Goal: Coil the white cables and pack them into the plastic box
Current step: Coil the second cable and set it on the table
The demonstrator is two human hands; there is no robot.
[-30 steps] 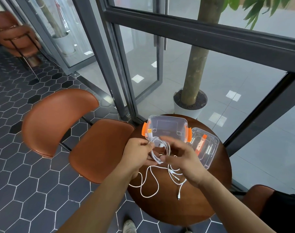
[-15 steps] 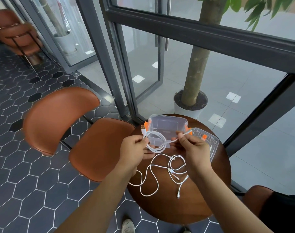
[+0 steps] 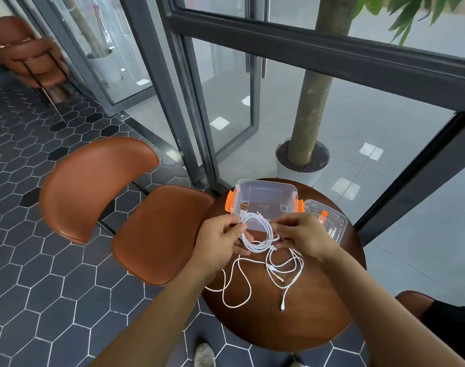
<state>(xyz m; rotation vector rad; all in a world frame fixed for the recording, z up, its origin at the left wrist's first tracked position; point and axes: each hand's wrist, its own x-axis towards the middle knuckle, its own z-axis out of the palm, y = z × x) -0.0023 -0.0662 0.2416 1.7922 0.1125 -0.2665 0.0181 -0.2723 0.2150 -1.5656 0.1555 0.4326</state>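
Observation:
A coiled white cable [image 3: 260, 234] hangs in loops between my two hands, just in front of the box. My left hand [image 3: 220, 237] pinches the coil at its left side, where a USB plug sticks up. My right hand [image 3: 300, 234] grips the coil's right side. The clear plastic box [image 3: 266, 200] with orange clips stands open at the table's far edge with nothing visible inside. More loose white cables [image 3: 284, 271] lie tangled on the round wooden table [image 3: 305, 321] below my hands.
The box's clear lid [image 3: 329, 221] lies right of the box, partly behind my right hand. A brown leather chair [image 3: 115, 207] stands left of the table. A glass wall and a potted tree trunk [image 3: 308, 123] are beyond it. My shoe shows below.
My right hand has come down from in front of the box and brought the cable's free end onto the coil. The loops have grown larger.

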